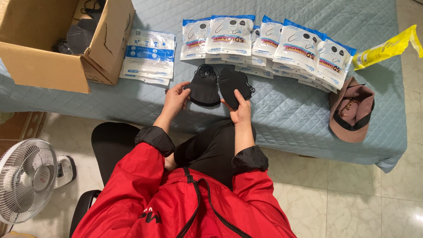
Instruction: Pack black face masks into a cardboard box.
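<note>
My left hand (pixel 175 99) holds a black folded face mask (pixel 205 89) by its left edge, ear loops bunched at its top. My right hand (pixel 240 110) grips a second black face mask (pixel 233 85) from below, thumb pressed on its front. Both masks hang side by side just above the near edge of a bed with a blue-grey quilted cover (pixel 286 110). Beyond the masks lies a row of white-and-blue mask packets (pixel 264 42), overlapping each other. A separate stack of flat white-and-blue packets (pixel 149 56) sits to the left.
An open cardboard box (pixel 53 44) with dark masks inside stands at the bed's left end. A brown cap (pixel 351 110) and a yellow packet (pixel 387 47) lie at the right. A white floor fan (pixel 26 178) stands on the tiled floor by a dark chair (pixel 110 141).
</note>
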